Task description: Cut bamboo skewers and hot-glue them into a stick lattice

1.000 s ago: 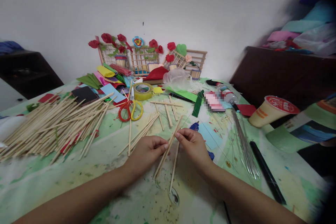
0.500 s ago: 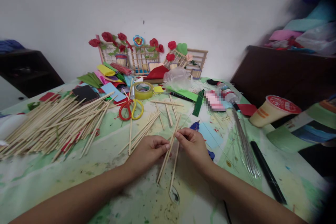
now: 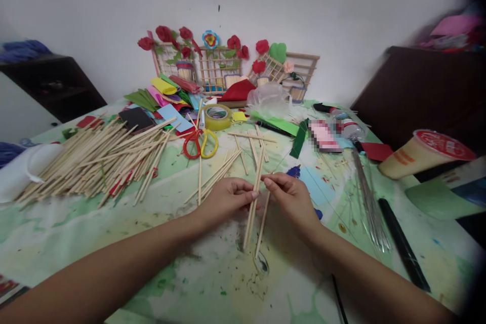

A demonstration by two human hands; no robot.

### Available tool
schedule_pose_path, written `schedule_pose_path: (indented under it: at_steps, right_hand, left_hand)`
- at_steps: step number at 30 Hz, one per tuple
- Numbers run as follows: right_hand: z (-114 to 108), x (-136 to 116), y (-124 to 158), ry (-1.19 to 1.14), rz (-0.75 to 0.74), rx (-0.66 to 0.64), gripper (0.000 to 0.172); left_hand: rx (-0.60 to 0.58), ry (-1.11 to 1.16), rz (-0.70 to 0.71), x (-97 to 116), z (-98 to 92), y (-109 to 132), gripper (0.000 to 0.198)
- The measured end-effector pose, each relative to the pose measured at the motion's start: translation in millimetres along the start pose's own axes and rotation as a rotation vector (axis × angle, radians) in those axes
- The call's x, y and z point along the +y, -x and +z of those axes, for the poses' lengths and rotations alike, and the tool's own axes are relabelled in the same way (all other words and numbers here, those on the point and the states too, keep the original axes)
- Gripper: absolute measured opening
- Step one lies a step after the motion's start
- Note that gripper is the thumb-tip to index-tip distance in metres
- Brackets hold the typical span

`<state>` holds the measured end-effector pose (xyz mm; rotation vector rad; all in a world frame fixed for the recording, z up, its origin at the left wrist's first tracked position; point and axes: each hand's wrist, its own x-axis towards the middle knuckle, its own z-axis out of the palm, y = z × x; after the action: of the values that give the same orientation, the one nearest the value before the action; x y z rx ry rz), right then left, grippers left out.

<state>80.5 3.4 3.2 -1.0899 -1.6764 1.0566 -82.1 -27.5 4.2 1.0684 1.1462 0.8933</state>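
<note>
Between finger and thumb, my left hand (image 3: 234, 196) pinches a pair of thin wooden sticks (image 3: 250, 220) that stand slanted, side by side. Close against their right side, the fingertips of my right hand (image 3: 290, 195) are pressed together; whatever they may hold is too small to make out. Another wooden stick (image 3: 261, 228) slants down from under the right hand, its upper end hidden. A blue tool, perhaps a glue gun (image 3: 293, 171), lies partly covered behind that hand. Left of my hands, several loose sticks (image 3: 218, 174) rest on the patterned tablecloth (image 3: 182, 268).
A large heap of sticks (image 3: 87, 162) fills the left side. Scissors (image 3: 193, 146) and a tape roll (image 3: 217, 117) lie ahead. At right are metal wires (image 3: 370, 207), a black rod (image 3: 403, 243) and a cup (image 3: 423, 154). Flower-decorated stick frames (image 3: 218, 68) lean on the wall.
The whole view has shifted, so the table things appear farther right and higher. My left hand keeps its pinch on the two sticks, and my right fingertips stay close beside them.
</note>
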Motion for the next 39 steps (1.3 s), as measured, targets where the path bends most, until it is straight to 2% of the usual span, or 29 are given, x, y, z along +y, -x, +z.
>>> schedule_pose_path:
  at_steps: [6, 11, 17, 22, 26, 30, 39]
  right_hand:
    - [4.8, -5.3, 8.9, 0.157, -0.118, -0.080, 0.015]
    - [8.5, -6.8, 15.2, 0.184, -0.101, -0.091, 0.013]
    - [10.6, -6.4, 22.5, 0.266, -0.117, -0.149, 0.017]
    - [11.2, -7.7, 29.0, 0.437, -0.232, -0.229, 0.022]
    - [11.6, -9.6, 31.6, 0.676, -0.381, -0.242, 0.020]
    - [13.7, -9.9, 32.3, 0.837, -0.436, -0.243, 0.023]
    - [14.3, -6.9, 28.4, 0.850, -0.414, -0.256, 0.027]
  left_hand:
    - [0.126, 0.086, 0.014, 10.1, -8.3, -5.4, 0.024]
    - [0.113, 0.156, 0.005, 7.5, -8.7, -5.7, 0.023]
    - [0.200, 0.213, 0.123, 10.1, -12.0, -6.8, 0.019]
    - [0.258, 0.276, 0.162, 10.6, -17.5, -10.9, 0.018]
    - [0.265, 0.303, 0.165, 8.1, -19.4, -14.9, 0.019]
    - [0.259, 0.311, 0.145, 6.4, -18.3, -16.7, 0.019]
    - [0.266, 0.223, 0.137, 6.6, -19.2, -17.4, 0.019]
